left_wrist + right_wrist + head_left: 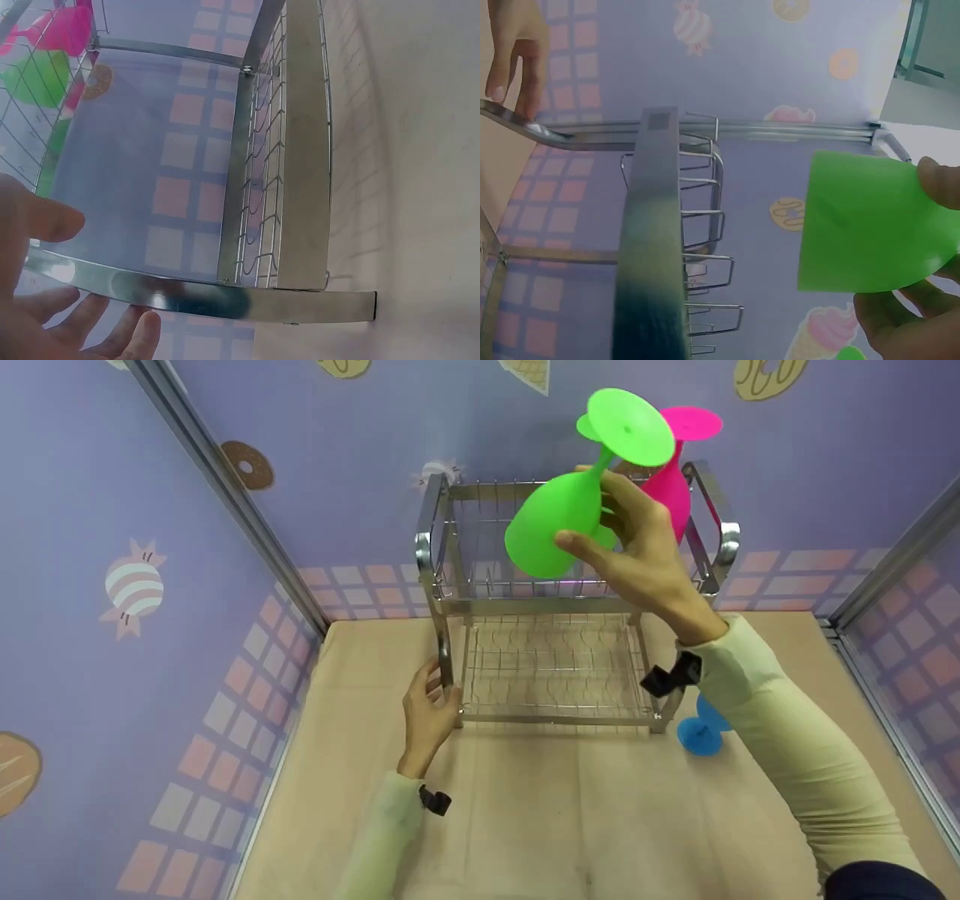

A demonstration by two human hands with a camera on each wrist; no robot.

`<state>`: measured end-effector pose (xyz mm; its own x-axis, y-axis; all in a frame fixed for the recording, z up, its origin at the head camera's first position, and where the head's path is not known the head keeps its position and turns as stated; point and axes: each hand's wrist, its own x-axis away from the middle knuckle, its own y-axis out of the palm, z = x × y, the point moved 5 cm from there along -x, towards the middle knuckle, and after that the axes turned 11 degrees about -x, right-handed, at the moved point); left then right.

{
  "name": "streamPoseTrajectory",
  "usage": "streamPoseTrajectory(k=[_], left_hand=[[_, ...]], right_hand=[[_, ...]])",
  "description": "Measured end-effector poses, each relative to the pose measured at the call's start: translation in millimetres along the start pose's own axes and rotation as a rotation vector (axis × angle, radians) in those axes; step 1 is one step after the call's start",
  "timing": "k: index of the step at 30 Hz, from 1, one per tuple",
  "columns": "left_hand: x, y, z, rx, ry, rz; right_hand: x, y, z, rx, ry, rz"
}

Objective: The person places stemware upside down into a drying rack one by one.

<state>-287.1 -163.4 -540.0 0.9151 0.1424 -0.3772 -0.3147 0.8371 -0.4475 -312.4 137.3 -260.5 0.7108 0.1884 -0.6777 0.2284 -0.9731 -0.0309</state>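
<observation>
My right hand [646,547] holds a green plastic goblet [553,525] above the top tier of a two-tier metal dish rack [555,606]. The goblet is tilted, foot up and mouth toward the lower left. In the right wrist view, thumb and fingers grip opposite sides of its green bowl [870,225]. Behind it, a second green goblet [604,537] is mostly hidden. A pink goblet [671,495] stands upside down at the top tier's right end. My left hand [431,712] holds the rack's left side post [172,294], thumb on one side, fingers on the other.
A blue goblet [700,736] is on the beige tabletop [525,810] right of the rack, partly hidden by my right sleeve. Wire dividers [555,667] line the lower tier. Patterned purple walls [360,495] enclose the back and sides.
</observation>
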Motion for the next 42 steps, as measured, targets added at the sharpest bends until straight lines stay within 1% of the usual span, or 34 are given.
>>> streamPoseTrajectory(k=[4,7,11,16,20,24,27,34,42], left_hand=[[-8.1,6.1,-1.2,0.015,0.022,-0.014],[-14.1,7.8,-4.9,0.016,0.029,-0.005],[-19.6,6.8,-11.5,-0.007,0.036,0.004],[-22.5,9.9,-12.8,-0.058,0.061,-0.005],[-23.0,12.7,-10.3,-0.075,0.083,0.006],[-21.6,11.9,-10.6,-0.087,0.099,0.014],[-21.0,11.2,-10.8,-0.091,0.101,0.014],[-22.2,10.9,-10.9,-0.088,0.104,0.020],[-19.8,8.4,-11.9,-0.108,0.097,0.033]], right_hand=[[-16.1,2.3,4.2,0.096,0.097,0.011],[-28.0,4.5,9.6,0.222,0.155,-0.004],[-45.3,10.0,21.7,0.382,0.192,-0.063],[-60.5,13.0,41.1,0.486,0.214,-0.114],[-65.8,13.1,56.0,0.520,0.259,-0.126],[-69.3,17.3,69.0,0.518,0.359,-0.154],[-71.7,20.3,77.8,0.516,0.413,-0.178],[-74.0,24.0,93.3,0.544,0.466,-0.197],[-72.0,30.2,103.2,0.583,0.489,-0.201]])
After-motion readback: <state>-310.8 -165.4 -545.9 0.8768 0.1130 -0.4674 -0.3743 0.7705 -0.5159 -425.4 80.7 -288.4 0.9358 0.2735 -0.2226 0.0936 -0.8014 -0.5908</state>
